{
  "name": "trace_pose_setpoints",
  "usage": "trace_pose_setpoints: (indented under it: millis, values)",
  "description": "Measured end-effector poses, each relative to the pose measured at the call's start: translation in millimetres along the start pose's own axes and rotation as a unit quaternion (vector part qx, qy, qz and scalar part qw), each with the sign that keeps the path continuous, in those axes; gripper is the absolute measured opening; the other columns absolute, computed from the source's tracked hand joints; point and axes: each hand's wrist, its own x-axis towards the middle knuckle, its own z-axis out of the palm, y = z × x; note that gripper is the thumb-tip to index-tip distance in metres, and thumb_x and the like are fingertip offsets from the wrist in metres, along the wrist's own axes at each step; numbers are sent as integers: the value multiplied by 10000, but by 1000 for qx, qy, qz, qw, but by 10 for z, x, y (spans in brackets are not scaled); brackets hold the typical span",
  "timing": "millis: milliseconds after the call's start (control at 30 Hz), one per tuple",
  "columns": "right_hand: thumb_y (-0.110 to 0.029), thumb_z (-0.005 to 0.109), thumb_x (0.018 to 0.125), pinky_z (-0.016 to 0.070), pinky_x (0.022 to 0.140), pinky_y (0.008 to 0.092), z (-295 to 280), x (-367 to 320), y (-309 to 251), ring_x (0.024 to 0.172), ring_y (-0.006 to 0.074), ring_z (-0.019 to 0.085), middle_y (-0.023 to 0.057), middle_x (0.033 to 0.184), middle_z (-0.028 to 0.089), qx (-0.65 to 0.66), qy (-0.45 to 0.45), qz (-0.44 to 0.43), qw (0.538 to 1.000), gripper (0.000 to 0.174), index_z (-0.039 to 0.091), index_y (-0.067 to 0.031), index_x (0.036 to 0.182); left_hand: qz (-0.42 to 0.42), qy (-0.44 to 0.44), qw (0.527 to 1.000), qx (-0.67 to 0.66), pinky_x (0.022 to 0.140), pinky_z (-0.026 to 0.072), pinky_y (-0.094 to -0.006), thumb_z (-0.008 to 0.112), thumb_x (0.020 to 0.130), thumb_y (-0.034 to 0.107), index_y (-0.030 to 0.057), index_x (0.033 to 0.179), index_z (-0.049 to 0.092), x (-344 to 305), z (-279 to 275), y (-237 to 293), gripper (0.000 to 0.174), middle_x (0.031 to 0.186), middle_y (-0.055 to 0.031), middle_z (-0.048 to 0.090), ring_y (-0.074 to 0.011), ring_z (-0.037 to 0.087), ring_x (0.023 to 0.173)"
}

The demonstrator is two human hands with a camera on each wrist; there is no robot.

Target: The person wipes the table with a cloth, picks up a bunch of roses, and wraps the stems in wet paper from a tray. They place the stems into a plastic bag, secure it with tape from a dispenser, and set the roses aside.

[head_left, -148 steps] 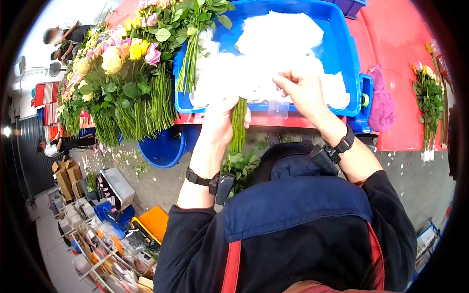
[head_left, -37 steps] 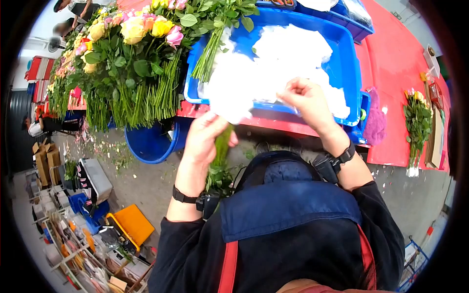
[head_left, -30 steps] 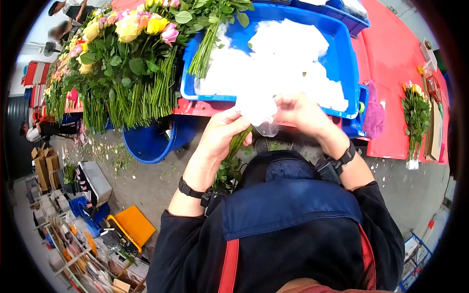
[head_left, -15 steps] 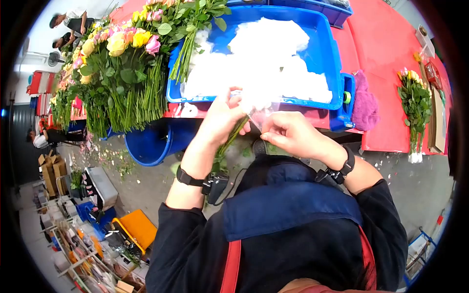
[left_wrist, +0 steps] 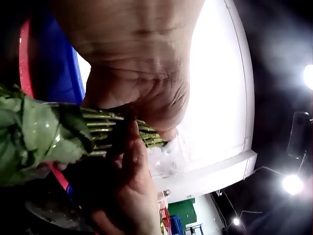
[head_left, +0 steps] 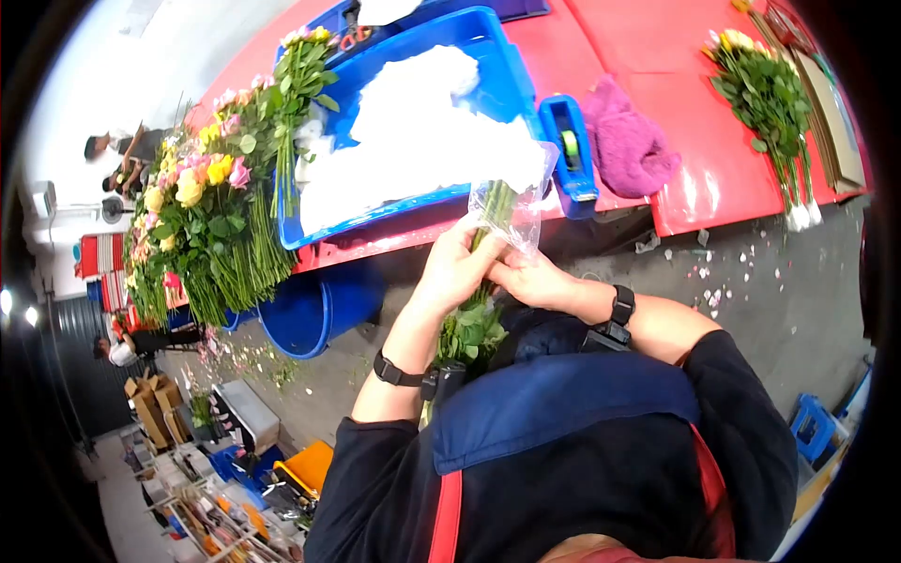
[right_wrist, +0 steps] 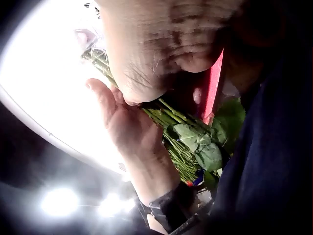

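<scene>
Pointing down past the apron is a leafy bunch of rose stems (head_left: 500, 199), its cut ends up and its flower heads hidden. A clear plastic bag (head_left: 531, 220) covers the stem ends, with white wadding at their tips. My left hand (head_left: 457, 266) grips the stems just below the bag. From the other side, my right hand (head_left: 537, 280) holds the bag's mouth against the stems, fingertips meeting the left hand. The left wrist view shows the green stems (left_wrist: 102, 128) between both hands. Leaves (right_wrist: 200, 147) hang below them in the right wrist view.
A blue tray (head_left: 511, 66) of white wadding stands on the red table (head_left: 638, 38). Beside it are a blue tape dispenser (head_left: 568, 155) and a purple cloth (head_left: 629, 141). Many roses (head_left: 202, 235) lie left, a finished-looking bunch (head_left: 770, 103) right. A blue bin (head_left: 298, 314) stands below.
Wadding was brought to the stem ends, and the right hand drew the clear bag over them. Both hands have now come together at the stems. The head view has swung right.
</scene>
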Motion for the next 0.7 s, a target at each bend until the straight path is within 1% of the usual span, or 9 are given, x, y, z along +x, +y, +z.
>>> trace_pose_setpoints:
  millis: [100, 167, 233, 333, 433, 500, 567, 633, 700]
  values:
    - [-218, 632, 906, 477, 665, 287, -271, -207, -187, 783, 128, 588, 51, 805, 632, -132, -88, 30, 987, 240, 629, -12, 1028, -8, 11, 999, -52, 675, 516, -263, 628, 911, 115, -17, 1074, 631, -26, 265, 55, 210, 889, -61, 679, -97, 631, 770]
    - [-319, 684, 861, 482, 685, 279, -555, -445, -429, 802, 118, 597, 36, 870, 672, -347, -169, 46, 922, 333, 677, 8, 918, -30, 19, 995, -89, 629, 516, -252, 620, 919, 102, -4, 1063, 630, -33, 399, 128, 180, 851, -58, 669, -99, 635, 718]
    - [-319, 649, 889, 469, 658, 270, -732, -693, -776, 829, 75, 611, -1, 918, 683, -265, -49, 155, 951, 281, 688, -61, 994, -65, 3, 990, -127, 559, 495, -246, 617, 922, 83, 1, 1048, 622, 13, 507, 164, 151, 782, -41, 636, -104, 610, 618]
    - [-277, 618, 920, 413, 583, 189, -719, -748, -941, 727, 1, 571, -19, 881, 684, 42, 125, 57, 990, 242, 643, -85, 1064, -60, -32, 994, -85, 511, 462, -237, 621, 918, 86, 3, 1096, 573, 48, 697, 219, 202, 769, -31, 611, -93, 574, 571]
    - [-211, 584, 939, 490, 651, 261, -808, -702, -599, 746, 74, 612, 12, 833, 683, -22, 147, -11, 989, 242, 660, 11, 999, -33, -50, 998, -11, 496, 450, -232, 623, 897, 88, 21, 1195, 481, 103, 788, 192, 338, 781, -23, 596, -89, 555, 557]
    - [-140, 587, 879, 527, 690, 363, -730, -711, -527, 745, 304, 678, 203, 847, 683, -309, 223, -139, 914, 200, 662, 26, 961, -78, -111, 985, -105, 471, 426, -232, 616, 851, 98, 36, 1286, 388, 129, 719, 175, 495, 795, -22, 561, -76, 497, 527]
    - [-130, 562, 829, 524, 682, 436, -706, -682, -445, 759, 376, 655, 233, 844, 661, -535, 171, -55, 826, 159, 662, -17, 879, -113, -143, 969, -165, 453, 402, -226, 625, 850, 135, 39, 1333, 388, 80, 729, 369, 547, 818, -29, 561, -66, 479, 529]
    - [-140, 538, 800, 509, 676, 493, -647, -669, -366, 724, 376, 655, 203, 789, 664, -490, 116, -57, 862, 152, 629, -22, 831, -76, -103, 984, 127, 661, 508, -297, 690, 844, 309, 14, 1208, 579, 111, 831, 300, 481, 903, -81, 648, -159, 613, 686]
    - [-160, 528, 810, 503, 692, 505, -643, -648, -292, 725, 394, 646, 208, 756, 651, -525, 46, -19, 850, 182, 614, -4, 843, -109, -55, 987, 105, 765, 508, -314, 697, 845, 351, -1, 1078, 650, 131, 850, 187, 425, 876, -106, 683, -179, 649, 775]
